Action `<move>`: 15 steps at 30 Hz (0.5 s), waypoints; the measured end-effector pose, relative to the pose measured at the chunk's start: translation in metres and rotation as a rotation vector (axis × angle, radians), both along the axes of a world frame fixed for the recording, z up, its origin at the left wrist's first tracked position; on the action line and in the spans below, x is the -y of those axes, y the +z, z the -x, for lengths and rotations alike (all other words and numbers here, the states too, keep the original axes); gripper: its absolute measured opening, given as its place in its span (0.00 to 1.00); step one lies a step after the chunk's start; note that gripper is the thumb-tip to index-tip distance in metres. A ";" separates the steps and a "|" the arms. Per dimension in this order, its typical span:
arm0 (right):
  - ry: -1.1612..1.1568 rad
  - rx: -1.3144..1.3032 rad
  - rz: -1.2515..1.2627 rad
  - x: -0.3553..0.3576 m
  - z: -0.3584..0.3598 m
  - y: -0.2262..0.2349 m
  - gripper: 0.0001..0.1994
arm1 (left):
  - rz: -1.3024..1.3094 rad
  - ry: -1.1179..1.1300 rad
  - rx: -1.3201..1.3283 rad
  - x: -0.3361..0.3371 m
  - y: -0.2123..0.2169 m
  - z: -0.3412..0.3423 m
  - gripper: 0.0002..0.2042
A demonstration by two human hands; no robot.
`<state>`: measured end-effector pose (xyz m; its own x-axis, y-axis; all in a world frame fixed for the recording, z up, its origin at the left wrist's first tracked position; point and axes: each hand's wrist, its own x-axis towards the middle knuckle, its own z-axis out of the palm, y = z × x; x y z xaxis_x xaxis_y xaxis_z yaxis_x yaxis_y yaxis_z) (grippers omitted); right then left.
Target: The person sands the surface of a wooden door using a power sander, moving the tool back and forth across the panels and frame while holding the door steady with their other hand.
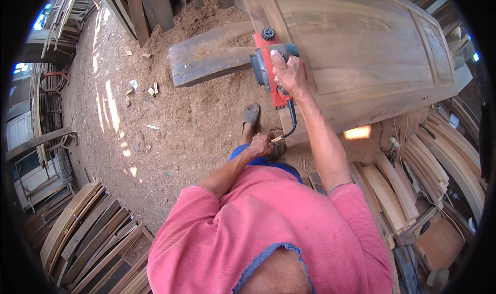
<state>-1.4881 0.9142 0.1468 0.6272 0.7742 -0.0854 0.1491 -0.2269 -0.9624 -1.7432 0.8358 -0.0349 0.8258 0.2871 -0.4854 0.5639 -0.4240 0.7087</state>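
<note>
A red electric hand planer (279, 87) with a black front knob sits at the left end of a large wooden panel door (356, 40). My right hand (290, 77) is closed around the planer's handle, its thumb lying along the top. From the planer's rear a black power cord (293, 121) bends down toward my body. My left hand (262, 145), low in front of my waist, grips this cord near a pale tan section. The fingers of that hand are partly hidden.
A thick wooden beam (206, 56) juts out left of the door. Wood shavings cover the ground (191, 123). Curved boards (77, 227) are stacked at the lower left, and more timber pieces (392, 190) lie at the right. Another cord (383, 139) lies beside the door's near edge.
</note>
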 end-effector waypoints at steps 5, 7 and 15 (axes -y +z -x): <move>-0.013 -0.064 0.040 -0.020 -0.003 0.000 0.35 | 0.057 0.033 -0.053 -0.016 0.002 -0.005 0.22; 0.009 -0.159 0.026 -0.028 -0.006 0.000 0.27 | 0.035 0.049 -0.057 -0.021 0.008 -0.004 0.23; 0.000 -0.243 0.004 -0.067 -0.019 0.006 0.23 | -0.020 0.099 -0.042 -0.050 0.011 -0.011 0.20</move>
<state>-1.4692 0.9815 0.1528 0.5876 0.7738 -0.2365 -0.0863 -0.2307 -0.9692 -1.7319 0.8860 -0.0241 0.7721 0.3764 -0.5121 0.6326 -0.3782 0.6758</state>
